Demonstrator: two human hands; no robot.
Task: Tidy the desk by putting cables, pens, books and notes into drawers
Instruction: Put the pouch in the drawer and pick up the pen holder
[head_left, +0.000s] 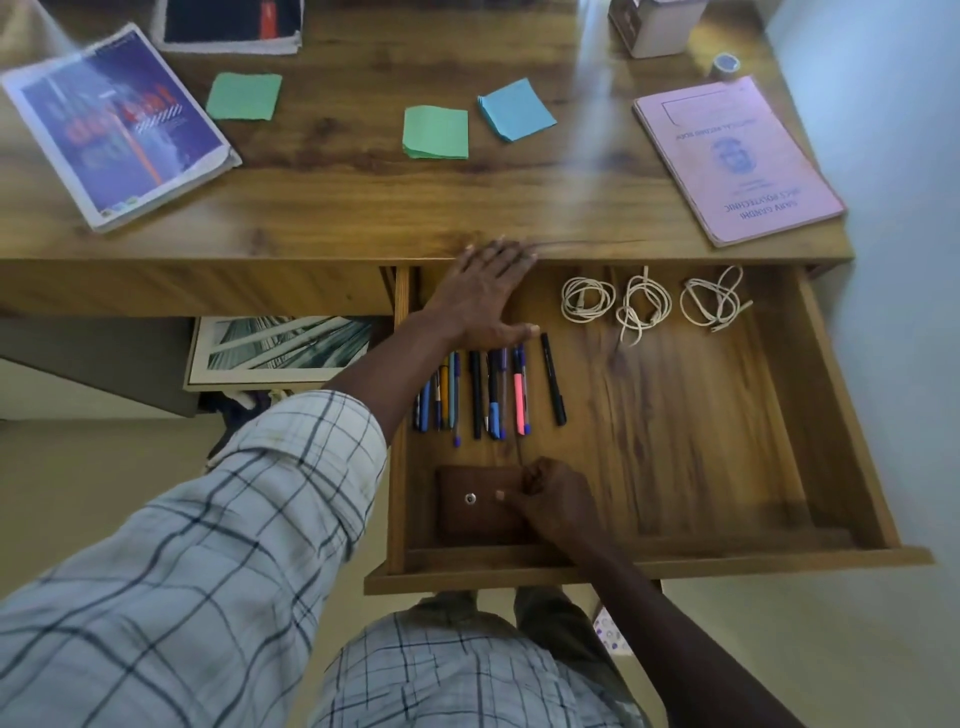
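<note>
Head view: pink booklet (737, 156) reads "POLYTECHNIC"; right hand (558, 501) grips wallet (467, 519).

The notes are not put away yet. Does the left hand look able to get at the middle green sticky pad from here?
Probably yes. The left hand lies open at the front edge of the desk, holding nothing, and only bare wood lies between it and the green sticky pad.

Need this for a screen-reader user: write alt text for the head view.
A person leans over an open desk drawer, left hand flat by a row of pens, right hand gripping a brown pouch. Three coiled cables lie in the drawer; sticky notes and books sit on the desk.
</note>
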